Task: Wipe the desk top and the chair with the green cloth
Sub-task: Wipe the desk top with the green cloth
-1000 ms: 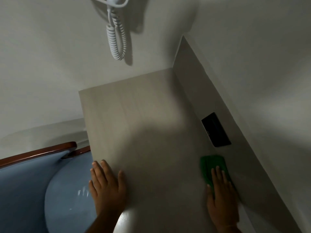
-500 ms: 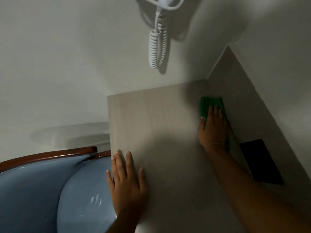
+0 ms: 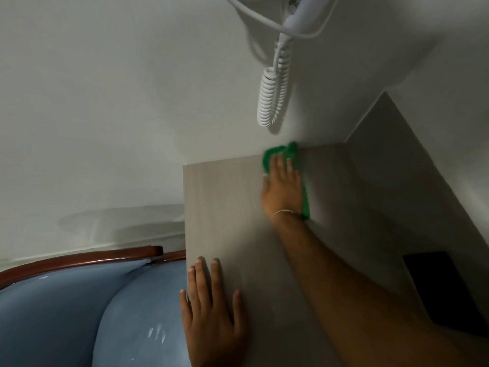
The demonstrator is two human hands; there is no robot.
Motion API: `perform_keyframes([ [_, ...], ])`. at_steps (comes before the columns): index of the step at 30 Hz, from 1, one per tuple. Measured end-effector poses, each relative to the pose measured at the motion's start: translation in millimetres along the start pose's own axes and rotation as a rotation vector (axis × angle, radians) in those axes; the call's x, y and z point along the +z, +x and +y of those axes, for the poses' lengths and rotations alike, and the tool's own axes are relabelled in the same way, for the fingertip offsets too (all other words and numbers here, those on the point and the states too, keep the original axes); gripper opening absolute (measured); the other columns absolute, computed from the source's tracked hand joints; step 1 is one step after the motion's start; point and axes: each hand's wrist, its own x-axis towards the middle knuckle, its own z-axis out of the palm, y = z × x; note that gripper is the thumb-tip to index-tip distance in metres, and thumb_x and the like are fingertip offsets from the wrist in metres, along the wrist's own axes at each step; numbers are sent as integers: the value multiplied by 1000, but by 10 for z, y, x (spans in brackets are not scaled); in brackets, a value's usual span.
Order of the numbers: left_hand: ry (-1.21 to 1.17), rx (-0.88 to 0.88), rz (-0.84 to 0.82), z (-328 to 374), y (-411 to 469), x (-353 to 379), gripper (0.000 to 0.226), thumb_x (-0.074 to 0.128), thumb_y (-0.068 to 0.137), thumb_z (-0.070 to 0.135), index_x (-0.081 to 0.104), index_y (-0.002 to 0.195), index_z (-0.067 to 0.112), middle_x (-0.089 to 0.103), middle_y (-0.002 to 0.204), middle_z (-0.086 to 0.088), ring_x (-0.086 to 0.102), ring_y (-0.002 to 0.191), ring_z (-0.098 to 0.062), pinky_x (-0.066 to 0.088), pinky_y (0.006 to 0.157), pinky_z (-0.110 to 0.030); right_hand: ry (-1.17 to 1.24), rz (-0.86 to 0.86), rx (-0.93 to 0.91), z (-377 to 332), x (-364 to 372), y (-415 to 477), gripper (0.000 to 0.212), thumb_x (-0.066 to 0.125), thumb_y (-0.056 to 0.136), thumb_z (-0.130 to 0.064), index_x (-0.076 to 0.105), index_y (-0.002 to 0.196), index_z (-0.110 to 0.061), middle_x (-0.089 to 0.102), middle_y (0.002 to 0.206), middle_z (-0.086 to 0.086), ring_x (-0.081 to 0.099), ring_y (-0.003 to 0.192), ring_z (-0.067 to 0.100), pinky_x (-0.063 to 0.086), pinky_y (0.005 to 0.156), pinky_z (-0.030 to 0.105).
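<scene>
The pale wood-grain desk top [image 3: 225, 207] runs from the near edge to the back wall. My right hand [image 3: 283, 189] lies flat on the green cloth [image 3: 280, 152] and presses it onto the desk at its far edge, against the wall. Much of the cloth is hidden under the palm; a strip shows by the wrist. My left hand [image 3: 211, 316] rests flat, fingers spread, on the desk's near left edge. The blue padded chair [image 3: 79, 313] with a dark wooden rim [image 3: 79, 258] stands left of the desk.
A white wall-mounted hair dryer [image 3: 299, 14] with a coiled cord [image 3: 272, 99] hangs just above the cloth. A raised side panel [image 3: 397, 160] bounds the desk on the right, with a black socket plate [image 3: 447, 290] set in it. White wall fills the left.
My right hand has pushed the cloth from the near right, beside the black plate, up to the far corner and then left along the back wall. My left hand stays planted.
</scene>
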Motion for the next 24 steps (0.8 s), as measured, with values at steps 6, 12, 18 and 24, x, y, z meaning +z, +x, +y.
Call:
perform_keyframes([
  [6, 1, -11, -16, 44, -8, 29, 80, 39, 99, 57, 11, 168, 26, -3, 178, -2, 0, 165, -24, 10, 132, -52, 69, -110, -317, -1103, 377, -383, 61, 30, 108, -34, 13, 165, -19, 8, 174, -1, 4, 161, 22, 7, 130, 43],
  [12, -35, 43, 46, -44, -27, 32, 75, 41, 102, 48, 16, 168, 24, 0, 179, 0, 0, 165, -18, 8, 131, -45, 42, -162, -582, -1409, 479, -401, 56, 34, 108, -35, 25, 162, -21, 18, 172, -3, 11, 160, 22, 10, 130, 43],
  [18, -80, 71, 88, -67, -32, 43, 66, 28, 104, 44, 27, 166, 21, 1, 179, 1, -2, 165, -17, 0, 132, -38, 219, -181, -762, -1337, 484, -571, 44, 41, 107, -34, 49, 150, -26, 45, 160, -8, 24, 156, 17, 16, 128, 39],
  [24, -99, 84, 98, -56, -25, 69, 68, 41, 93, 32, 38, 158, 16, 14, 178, -9, 9, 165, -23, 0, 132, -35, 1213, -469, 35, -1171, 79, -983, 37, 47, 106, -40, 61, 136, -24, 74, 112, -5, 68, 108, 21, 54, 91, 28],
])
